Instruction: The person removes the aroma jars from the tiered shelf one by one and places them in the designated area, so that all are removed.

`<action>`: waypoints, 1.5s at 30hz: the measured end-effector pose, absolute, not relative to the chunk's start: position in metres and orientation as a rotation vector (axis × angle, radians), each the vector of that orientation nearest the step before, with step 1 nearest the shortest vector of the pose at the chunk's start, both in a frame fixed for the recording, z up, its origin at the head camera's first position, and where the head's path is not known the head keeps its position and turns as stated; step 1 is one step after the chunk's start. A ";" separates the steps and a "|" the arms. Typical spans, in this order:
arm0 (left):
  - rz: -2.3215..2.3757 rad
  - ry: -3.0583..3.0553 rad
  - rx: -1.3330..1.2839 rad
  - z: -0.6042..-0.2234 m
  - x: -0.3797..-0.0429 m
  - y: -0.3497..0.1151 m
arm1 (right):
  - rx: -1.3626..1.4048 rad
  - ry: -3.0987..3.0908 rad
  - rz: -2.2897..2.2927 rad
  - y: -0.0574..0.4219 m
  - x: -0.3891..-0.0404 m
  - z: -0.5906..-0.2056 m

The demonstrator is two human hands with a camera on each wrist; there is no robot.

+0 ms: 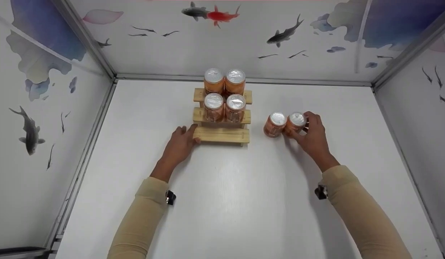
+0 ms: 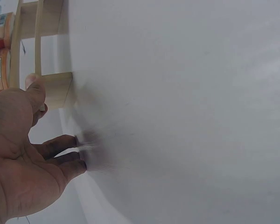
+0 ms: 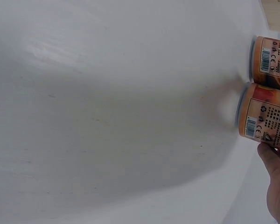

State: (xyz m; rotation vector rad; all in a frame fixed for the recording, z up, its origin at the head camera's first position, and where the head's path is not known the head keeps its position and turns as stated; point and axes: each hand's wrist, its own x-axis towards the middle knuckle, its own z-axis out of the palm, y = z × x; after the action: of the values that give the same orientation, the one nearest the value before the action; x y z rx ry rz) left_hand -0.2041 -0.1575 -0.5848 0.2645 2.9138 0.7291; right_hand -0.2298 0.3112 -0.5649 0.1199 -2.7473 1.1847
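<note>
Two orange printed cans stand side by side on the white table [image 1: 222, 201], right of the three-tier wooden stand [image 1: 221, 135], touching or very nearly so. The right hand [image 1: 313, 138] holds the outer can [image 1: 294, 126], its thumb on the near side and its fingers around the far right side; the inner can [image 1: 274, 126] has no hand on it. The left hand [image 1: 180, 144] pinches the left end of the stand's lowest board between thumb and forefinger, its other fingers reaching toward the tabletop. Two more cans stand on the middle tier [image 1: 197, 115] and two on the back tier [image 1: 198, 95].

The can looks stiff-walled and small enough for one hand; whether it is full, and so how heavy, I cannot tell. Its smooth label may slip under a light touch, so the best hold is probably thumb against fingers across mid-body, clear of the shiny lid. The stand seems light and rigid, best steadied by a board end
</note>
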 end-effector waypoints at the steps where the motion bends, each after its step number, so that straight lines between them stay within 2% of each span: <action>1: 0.727 2.913 0.267 -0.584 -0.204 -0.158 | 0.119 -2.747 1.184 0.311 -0.230 -0.565; 45: 0.757 2.835 0.170 -0.580 -0.203 -0.156 | 0.148 -2.774 1.052 0.314 -0.229 -0.553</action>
State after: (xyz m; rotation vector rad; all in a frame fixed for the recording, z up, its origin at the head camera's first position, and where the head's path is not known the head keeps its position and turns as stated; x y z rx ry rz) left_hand -0.2032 -0.1560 -0.5799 0.1699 2.8355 0.7570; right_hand -0.2290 0.3144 -0.5528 0.1482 -2.7741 1.0519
